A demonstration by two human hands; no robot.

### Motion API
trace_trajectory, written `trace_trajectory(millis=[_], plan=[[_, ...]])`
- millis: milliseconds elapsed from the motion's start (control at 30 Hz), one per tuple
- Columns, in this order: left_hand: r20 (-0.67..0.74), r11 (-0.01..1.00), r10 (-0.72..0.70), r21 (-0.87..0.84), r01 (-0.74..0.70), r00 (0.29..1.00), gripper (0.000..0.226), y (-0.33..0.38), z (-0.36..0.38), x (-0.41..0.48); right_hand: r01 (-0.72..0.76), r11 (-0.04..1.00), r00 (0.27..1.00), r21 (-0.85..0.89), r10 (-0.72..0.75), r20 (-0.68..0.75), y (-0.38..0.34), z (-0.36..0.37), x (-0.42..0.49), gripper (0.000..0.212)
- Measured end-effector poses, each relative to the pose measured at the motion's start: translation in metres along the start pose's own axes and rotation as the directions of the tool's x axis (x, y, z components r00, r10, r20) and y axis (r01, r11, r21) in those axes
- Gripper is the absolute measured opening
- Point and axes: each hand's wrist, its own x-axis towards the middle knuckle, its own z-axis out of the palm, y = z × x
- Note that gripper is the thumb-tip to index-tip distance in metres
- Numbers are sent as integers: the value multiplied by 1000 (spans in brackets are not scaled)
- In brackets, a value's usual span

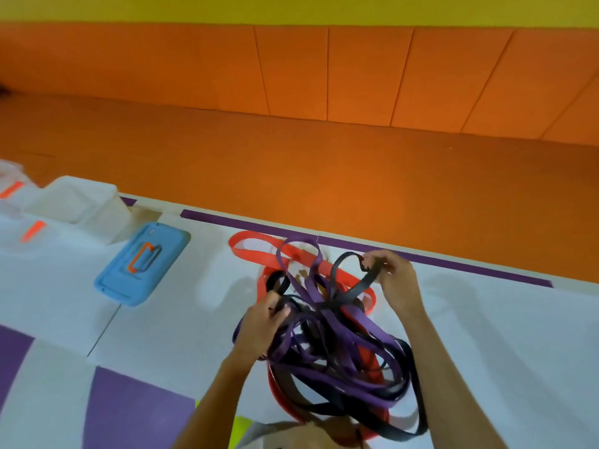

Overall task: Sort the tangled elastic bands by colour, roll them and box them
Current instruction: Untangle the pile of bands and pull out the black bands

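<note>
Tangled flat elastic bands (327,345), purple, black and red, too knotted to count, heap at the near edge of the tabletop (486,319). Left hand (262,322) grips one black loop; right hand (395,280) pinches another. One blue rubbery case (142,264) lies left.

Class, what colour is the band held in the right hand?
A black band, pinched by the right hand; head view.

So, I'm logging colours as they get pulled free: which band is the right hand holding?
The black band, pinched by the right hand and raised in a loop; the purple bands and red bands lie in the tangle.
</note>
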Motion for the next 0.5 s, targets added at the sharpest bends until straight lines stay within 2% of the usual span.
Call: trace_trajectory(millis=[100,167,200,267,300,367,433,500], plan=[[-325,974,-81,-226,6,942,6,10,-28,11,-178,967,984,-181,174,-39,39,-3,-9,40],[-458,956,-101,-290,-41,883,9,12,-50,20,-219,892,972,-394,235,-9,64,-2,-21,21],[-481,953,-111,-301,-45,870,17,13,-60,25,-251,847,959,-470,284,-1,75,-2,-28,7],[-491,959,-110,-282,-38,864,31,13,-75,32,-351,772,916,-531,401,-23,91,-1,-40,22],[-491,964,-103,-262,-34,865,28,14,-81,35,-389,758,897,-524,440,-30,94,1,-46,29],[-433,984,-86,-177,8,897,6,11,-93,43,-415,751,884,-513,467,-32,94,8,-54,38],[-268,994,-106,-68,91,958,26,11,-102,51,-392,765,894,-510,448,-16,88,18,-58,38],[-160,987,-161,-26,159,974,43,16,-109,56,-332,807,921,-488,390,18,73,31,-57,27]])
